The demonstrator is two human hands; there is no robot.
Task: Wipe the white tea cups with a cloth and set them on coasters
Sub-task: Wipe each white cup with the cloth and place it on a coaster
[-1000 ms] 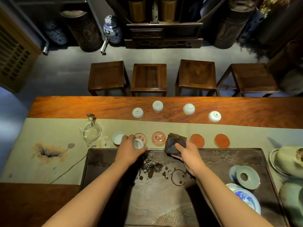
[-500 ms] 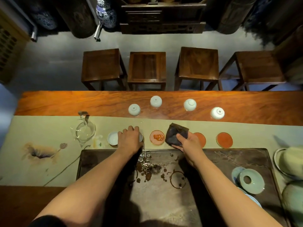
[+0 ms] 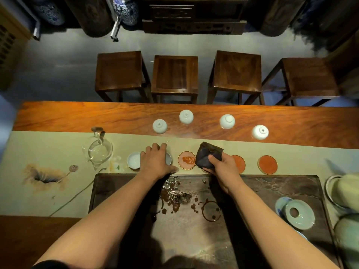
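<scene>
Left hand point(image 3: 156, 162) draped over cup point(image 3: 168, 158), grip hidden; right hand point(image 3: 220, 165) clutching dark cloth point(image 3: 206, 155). Four inverted cups point(image 3: 159, 126) beyond; bare coaster point(image 3: 186, 160) between hands.

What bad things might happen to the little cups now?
The left hand covers a cup right beside another upright cup; lifting away carelessly might knock them together. Four upside-down cups sit on bare wood near the table's far edge, so a clumsy reach might push one off. The tray has wet tea stains that might dirty the cloth in the right hand.
</scene>
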